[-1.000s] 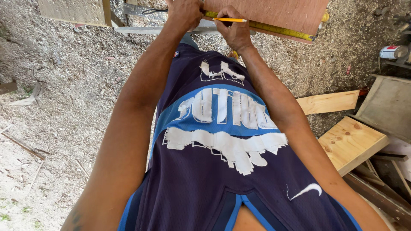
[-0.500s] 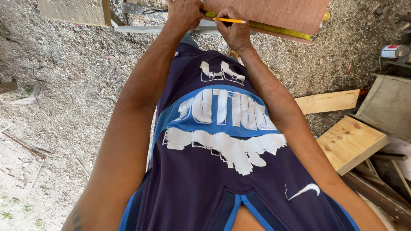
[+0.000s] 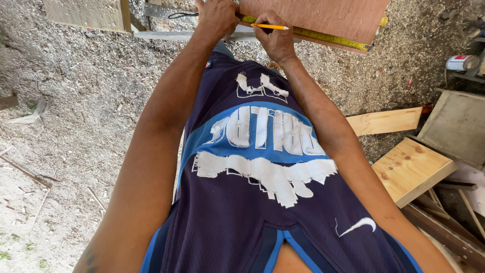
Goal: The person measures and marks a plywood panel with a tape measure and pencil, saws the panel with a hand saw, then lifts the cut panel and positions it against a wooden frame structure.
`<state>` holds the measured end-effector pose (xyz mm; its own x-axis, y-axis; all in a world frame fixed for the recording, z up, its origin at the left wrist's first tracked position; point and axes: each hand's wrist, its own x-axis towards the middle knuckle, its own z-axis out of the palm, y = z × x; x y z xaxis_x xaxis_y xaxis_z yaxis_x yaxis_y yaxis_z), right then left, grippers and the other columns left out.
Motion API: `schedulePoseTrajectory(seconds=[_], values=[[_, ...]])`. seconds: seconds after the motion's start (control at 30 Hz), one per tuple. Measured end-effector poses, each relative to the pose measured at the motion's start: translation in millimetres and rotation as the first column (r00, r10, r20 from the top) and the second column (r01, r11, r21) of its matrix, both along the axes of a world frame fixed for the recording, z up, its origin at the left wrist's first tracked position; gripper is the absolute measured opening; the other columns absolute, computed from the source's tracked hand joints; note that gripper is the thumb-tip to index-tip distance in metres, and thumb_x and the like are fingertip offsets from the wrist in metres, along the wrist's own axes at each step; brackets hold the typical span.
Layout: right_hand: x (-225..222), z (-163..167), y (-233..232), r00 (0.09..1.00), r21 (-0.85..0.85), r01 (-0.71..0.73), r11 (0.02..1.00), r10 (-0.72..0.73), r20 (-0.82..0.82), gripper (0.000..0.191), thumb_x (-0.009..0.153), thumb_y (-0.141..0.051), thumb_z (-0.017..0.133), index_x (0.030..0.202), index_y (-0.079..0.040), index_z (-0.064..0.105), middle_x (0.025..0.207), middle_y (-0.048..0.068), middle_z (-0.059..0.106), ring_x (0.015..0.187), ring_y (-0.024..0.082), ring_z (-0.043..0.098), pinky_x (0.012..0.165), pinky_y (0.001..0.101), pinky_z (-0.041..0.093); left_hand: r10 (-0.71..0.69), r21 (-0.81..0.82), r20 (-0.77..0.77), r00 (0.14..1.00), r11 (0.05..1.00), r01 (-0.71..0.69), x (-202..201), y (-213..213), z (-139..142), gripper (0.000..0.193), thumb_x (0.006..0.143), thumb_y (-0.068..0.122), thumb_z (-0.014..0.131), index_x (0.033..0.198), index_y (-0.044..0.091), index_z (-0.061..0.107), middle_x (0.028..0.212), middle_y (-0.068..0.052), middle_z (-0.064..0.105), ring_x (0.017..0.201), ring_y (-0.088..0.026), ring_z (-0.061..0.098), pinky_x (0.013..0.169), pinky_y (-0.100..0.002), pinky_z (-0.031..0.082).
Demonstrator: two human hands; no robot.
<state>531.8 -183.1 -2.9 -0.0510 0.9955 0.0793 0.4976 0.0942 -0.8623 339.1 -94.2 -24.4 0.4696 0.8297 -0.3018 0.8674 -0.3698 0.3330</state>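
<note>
Board: reddish-brown plywood panel [image 3: 323, 17], raised off the ground, directly under and beyond both hands at the top of the view.
Tape: yellow measuring tape [image 3: 328, 38] stretched along the panel's near edge, running from the left hand out past the right.
Pencil: yellow pencil [image 3: 270, 27], lying almost level across the tape, tip pointing toward the left hand.
Right hand: right hand [image 3: 275, 43] closed around the pencil.
Left hand: left hand [image 3: 218, 17] curled shut, pressing the tape end down against the panel.
Progress: tape laid and held, pencil at the edge; no pencil mark discernible on the wood, so marking judged in hand, not finished.
Surroundings: sawdust-strewn ground [image 3: 76, 126] below the arms; pale wood offcuts [image 3: 411, 169] and a small can [image 3: 459, 62] to the right of the right arm.
</note>
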Motion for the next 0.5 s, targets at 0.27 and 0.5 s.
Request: schedulePoseTrajectory(seconds=[0.27, 0.5], values=[[0.9, -1.4, 1.5, 1.0, -0.01, 0.014, 1.0, -0.014, 0.027, 0.016, 0.096, -0.014, 0.08, 0.099, -0.006, 0.067, 0.086, 0.004, 0.071, 0.076, 0.012, 0.069, 0.068, 0.0291, 0.056, 0.045, -0.127, -0.054, 0.998, 0.991, -0.051, 3.6, 1.1, 3.8, 0.021, 0.104, 0.03, 0.059, 0.108, 0.031, 0.079, 0.106, -0.002, 0.071, 0.11, -0.024, 0.062, 0.104, -0.079, 0.02], [-0.2, 1.4, 3.4, 0.999, -0.035, 0.036, 0.999, -0.036, 0.003, 0.014, 0.097, -0.014, 0.079, 0.099, -0.006, 0.067, 0.084, 0.001, 0.069, 0.073, 0.008, 0.065, 0.065, 0.0261, 0.054, 0.061, -0.109, -0.027, 0.998, 0.992, -0.064, 5.2, 3.9, 5.9, 0.02, 0.1, 0.031, 0.06, 0.105, 0.031, 0.08, 0.109, -0.004, 0.069, 0.109, -0.026, 0.062, 0.101, -0.079, 0.02]])
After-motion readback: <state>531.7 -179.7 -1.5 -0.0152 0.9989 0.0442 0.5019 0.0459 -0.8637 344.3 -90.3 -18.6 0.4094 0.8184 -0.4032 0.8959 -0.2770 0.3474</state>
